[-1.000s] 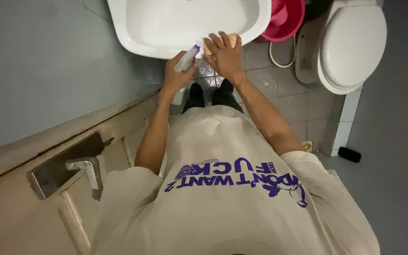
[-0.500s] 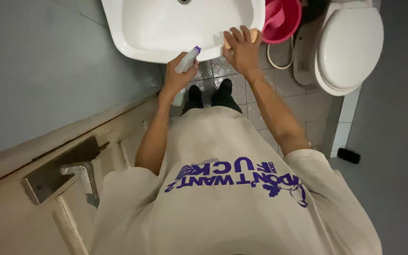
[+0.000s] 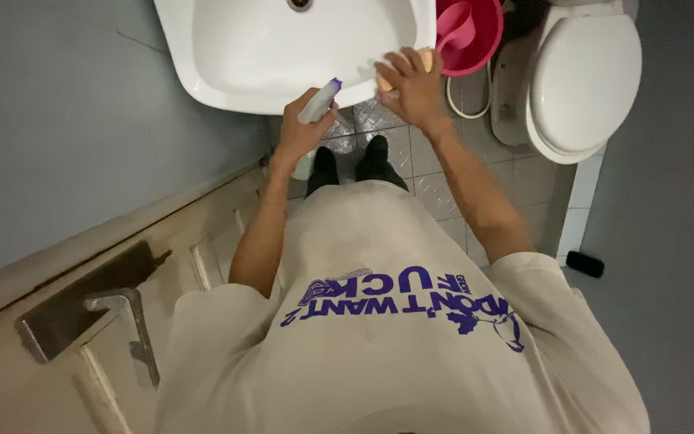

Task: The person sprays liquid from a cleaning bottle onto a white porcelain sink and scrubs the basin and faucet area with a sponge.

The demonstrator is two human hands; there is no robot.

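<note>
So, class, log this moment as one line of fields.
left hand: grips white spray bottle | right hand: presses orange sponge on white ceramic sink rim | nearby: pink plastic bucket

A bucket (image 3: 469, 36) stands between the sink (image 3: 283, 56) and the toilet (image 3: 584, 80).

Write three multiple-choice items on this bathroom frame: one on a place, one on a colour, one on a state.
1. Where is the right hand?
A. on the front right rim of the sink
B. on the toilet lid
C. on the door handle

2. What colour is the bucket between sink and toilet?
A. blue
B. pink
C. green

3. How is the toilet lid?
A. up
B. missing
C. shut

Key: 1 A, the hand presses an orange sponge on that rim. 2 B, the bucket and the scoop in it are pink. 3 C, the white lid lies flat over the bowl. The left hand holds a spray bottle.
</note>
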